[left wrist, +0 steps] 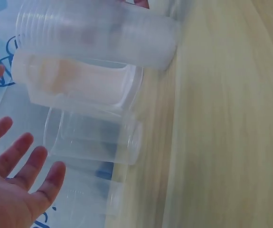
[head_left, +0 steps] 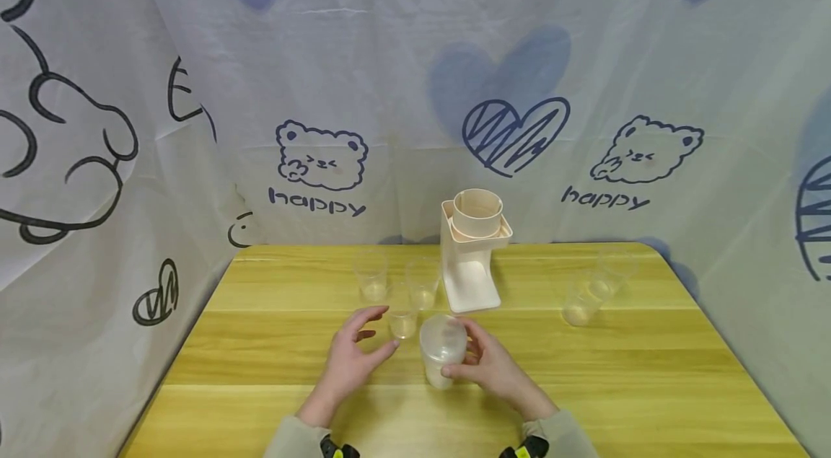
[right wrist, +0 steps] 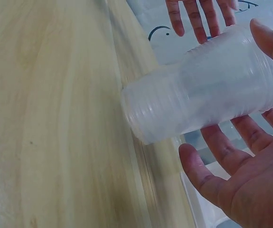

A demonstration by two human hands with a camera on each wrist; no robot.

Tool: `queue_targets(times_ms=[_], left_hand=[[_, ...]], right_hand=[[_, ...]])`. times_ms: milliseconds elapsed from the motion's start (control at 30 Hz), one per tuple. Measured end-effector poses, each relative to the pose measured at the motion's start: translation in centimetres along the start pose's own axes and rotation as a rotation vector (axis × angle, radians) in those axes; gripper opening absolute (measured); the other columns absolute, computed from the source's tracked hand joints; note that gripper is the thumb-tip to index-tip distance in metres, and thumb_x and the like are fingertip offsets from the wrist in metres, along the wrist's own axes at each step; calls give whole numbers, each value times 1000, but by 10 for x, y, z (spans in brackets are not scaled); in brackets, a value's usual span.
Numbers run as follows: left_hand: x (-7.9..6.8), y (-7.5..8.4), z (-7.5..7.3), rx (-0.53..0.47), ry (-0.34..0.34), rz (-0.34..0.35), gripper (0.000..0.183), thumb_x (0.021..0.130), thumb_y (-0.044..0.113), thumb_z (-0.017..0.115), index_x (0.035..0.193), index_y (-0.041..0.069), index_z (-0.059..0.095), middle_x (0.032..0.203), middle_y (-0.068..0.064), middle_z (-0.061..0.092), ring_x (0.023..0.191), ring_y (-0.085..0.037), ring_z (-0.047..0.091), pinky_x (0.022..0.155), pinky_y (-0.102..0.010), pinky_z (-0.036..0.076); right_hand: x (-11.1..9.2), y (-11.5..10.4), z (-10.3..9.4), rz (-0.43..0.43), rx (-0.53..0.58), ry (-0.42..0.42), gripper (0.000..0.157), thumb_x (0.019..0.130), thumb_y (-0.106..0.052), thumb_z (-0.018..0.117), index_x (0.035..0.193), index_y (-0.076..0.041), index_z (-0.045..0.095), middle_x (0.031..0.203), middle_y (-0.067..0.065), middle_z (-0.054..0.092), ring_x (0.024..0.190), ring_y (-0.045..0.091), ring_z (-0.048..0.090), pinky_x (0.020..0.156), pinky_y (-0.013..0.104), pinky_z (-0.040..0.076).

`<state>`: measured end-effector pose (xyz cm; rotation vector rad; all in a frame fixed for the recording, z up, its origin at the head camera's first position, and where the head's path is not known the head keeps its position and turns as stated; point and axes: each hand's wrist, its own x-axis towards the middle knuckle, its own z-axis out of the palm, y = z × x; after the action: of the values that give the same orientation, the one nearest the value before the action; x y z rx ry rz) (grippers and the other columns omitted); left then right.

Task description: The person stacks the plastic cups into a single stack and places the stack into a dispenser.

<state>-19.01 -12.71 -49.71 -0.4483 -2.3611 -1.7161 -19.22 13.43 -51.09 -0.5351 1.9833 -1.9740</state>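
Observation:
A nested stack of clear plastic cups (head_left: 443,351) stands at the near middle of the table, its base low over the wood in the right wrist view (right wrist: 188,90). My right hand (head_left: 491,369) holds this stack from the right, thumb on the near side and fingers along the other. To the left, my left hand (head_left: 353,360) is spread with bent, parted fingers, holding nothing. Just beyond its fingertips stands a single clear cup (head_left: 403,326). Two more clear cups (head_left: 374,288) (head_left: 423,295) stand behind that one.
Behind the stack is a cream plastic stand (head_left: 474,285) with a round open sleeve (head_left: 477,214) on top. Several clear cups (head_left: 578,309) are grouped at the back right of the wooden table (head_left: 260,357). A printed cloth (head_left: 402,83) hangs around the table.

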Motion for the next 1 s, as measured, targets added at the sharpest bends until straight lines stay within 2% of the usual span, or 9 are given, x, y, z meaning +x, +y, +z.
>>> queue_targets(times_ms=[100, 200, 300, 367, 533, 700, 1000], left_hand=[[2, -3, 0, 43, 27, 35, 56, 78, 12, 83, 129, 14, 61, 130, -5, 59, 118, -36, 52, 92, -56, 49], [3, -6, 2, 84, 34, 52, 64, 76, 11, 84, 134, 12, 57, 133, -7, 56, 119, -37, 51, 92, -56, 49], [5, -8, 3, 128, 43, 47, 73, 76, 13, 84, 141, 11, 51, 137, -9, 53, 120, -35, 50, 94, -55, 48], [7, -9, 4, 145, 47, 32, 77, 77, 16, 84, 143, 11, 47, 138, -11, 52, 121, -35, 50, 95, -55, 47], [15, -14, 6, 141, 23, -58, 84, 79, 24, 84, 148, 8, 39, 142, -15, 48, 125, -35, 48, 99, -54, 45], [25, -18, 8, 120, 0, -136, 87, 79, 24, 84, 149, 6, 35, 142, -21, 46, 125, -38, 48, 102, -54, 43], [39, -23, 11, 76, -5, -174, 88, 78, 25, 85, 148, 2, 36, 142, -22, 46, 125, -42, 47, 102, -56, 42]], right_hand=[[0, -1, 0, 13, 0, 3, 76, 82, -4, 79, 144, 0, 36, 135, 22, 46, 118, 35, 55, 91, 35, 53], [0, -2, 0, 21, -1, 7, 77, 81, -4, 80, 144, 0, 36, 135, 22, 46, 117, 35, 55, 91, 35, 53], [0, -1, 0, 15, 3, 11, 77, 81, -4, 80, 144, 1, 36, 134, 22, 47, 117, 35, 55, 92, 35, 52], [1, 0, 0, 7, 5, 12, 77, 81, -3, 80, 144, 1, 36, 134, 23, 47, 118, 35, 55, 93, 35, 52], [1, 1, -1, -5, 9, 13, 77, 81, -3, 80, 144, 1, 36, 135, 22, 46, 120, 35, 53, 95, 36, 51], [1, 0, -1, -8, 6, 9, 76, 81, -3, 79, 144, 1, 36, 135, 22, 46, 121, 36, 52, 96, 39, 50], [1, -1, -1, -12, 8, 1, 74, 82, -3, 79, 143, 2, 37, 134, 21, 46, 121, 35, 52, 94, 36, 51]])
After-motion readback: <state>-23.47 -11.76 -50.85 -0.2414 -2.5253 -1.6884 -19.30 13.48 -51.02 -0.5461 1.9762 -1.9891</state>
